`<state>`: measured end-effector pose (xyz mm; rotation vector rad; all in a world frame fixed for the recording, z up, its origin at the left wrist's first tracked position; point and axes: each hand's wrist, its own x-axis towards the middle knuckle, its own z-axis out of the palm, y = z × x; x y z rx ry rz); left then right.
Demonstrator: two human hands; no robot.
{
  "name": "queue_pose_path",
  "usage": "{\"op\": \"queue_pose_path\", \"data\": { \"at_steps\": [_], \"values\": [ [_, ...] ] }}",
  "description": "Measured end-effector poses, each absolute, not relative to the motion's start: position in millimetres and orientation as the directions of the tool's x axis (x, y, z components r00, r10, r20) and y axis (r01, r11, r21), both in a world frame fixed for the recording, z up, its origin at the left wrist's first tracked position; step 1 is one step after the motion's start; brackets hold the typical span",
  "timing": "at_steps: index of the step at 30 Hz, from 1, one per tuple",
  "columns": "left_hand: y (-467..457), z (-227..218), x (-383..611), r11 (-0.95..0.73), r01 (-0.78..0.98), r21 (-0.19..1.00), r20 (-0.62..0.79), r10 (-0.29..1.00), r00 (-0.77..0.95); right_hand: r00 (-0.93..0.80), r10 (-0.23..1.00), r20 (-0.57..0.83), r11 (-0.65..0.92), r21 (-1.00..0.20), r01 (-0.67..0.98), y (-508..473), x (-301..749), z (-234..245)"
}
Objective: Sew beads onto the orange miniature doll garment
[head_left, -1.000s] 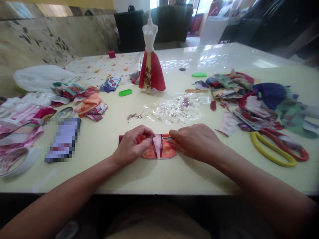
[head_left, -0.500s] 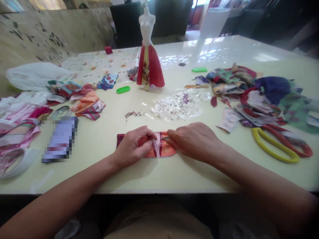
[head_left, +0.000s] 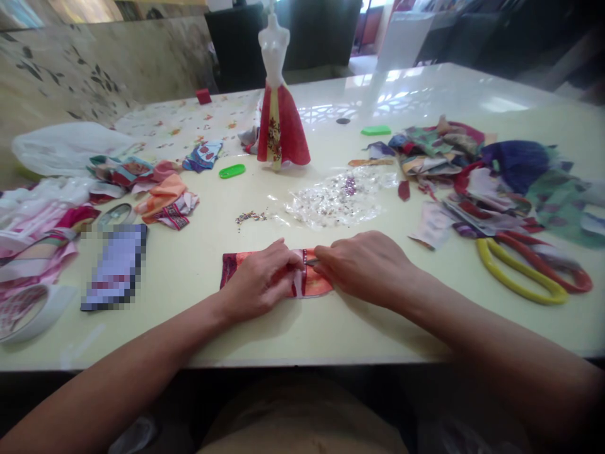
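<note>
An orange-red fabric piece [head_left: 319,285] with a dark red end and vertical trim strips lies flat on the cream table [head_left: 189,334]. My left hand [head_left: 258,280] rests on it, fingers pinching its middle and hiding much of it. My right hand [head_left: 363,266] lies against its right side. A thin metal tool [head_left: 312,261], perhaps a needle, shows between my right fingers, its tip hidden by the fabric and my left fingers.
A white dress form in a red gown [head_left: 280,129] stands ahead. Fabric scraps [head_left: 435,151] are heaped at right, beside yellow-and-red-handled scissors [head_left: 522,272]. A plastic sheet with sequins [head_left: 340,200] lies ahead. More fabric and a blurred, pixelated object [head_left: 113,268] lie at left.
My left hand has slid right over the fabric, covering more of its pale centre panel. My hands are closer together, and the view has tilted slightly downward.
</note>
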<state>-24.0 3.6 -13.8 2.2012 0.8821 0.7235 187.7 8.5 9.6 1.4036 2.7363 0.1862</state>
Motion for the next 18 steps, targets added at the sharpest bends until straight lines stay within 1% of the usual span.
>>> {"op": "queue_pose_path", "data": {
  "at_steps": [5,10,12,16,18],
  "values": [
    [4.1,-13.7,-21.1,-0.643,0.396,0.655,0.239,0.674,0.700,-0.585,0.811,0.004,0.580,0.131,0.804,8.3,188.4,10.1],
    [5.2,-15.2,-20.9,-0.749,0.412,0.519,0.254,0.595,0.762,-0.594,0.804,-0.004,0.590,0.122,0.798,8.7,188.4,10.8],
    [5.0,-15.7,-21.0,-0.790,0.425,0.443,0.253,0.565,0.786,-0.594,0.805,-0.005,0.590,0.115,0.799,9.1,188.2,10.4],
    [3.6,-16.7,-20.2,-0.863,0.445,0.241,0.221,0.495,0.840,-0.578,0.815,-0.023,0.577,0.111,0.809,10.8,190.2,13.0],
    [3.1,-17.2,-19.7,-0.881,0.439,0.175,0.209,0.469,0.858,-0.551,0.834,-0.027,0.549,0.127,0.826,12.1,193.0,17.2]
  ]
}}
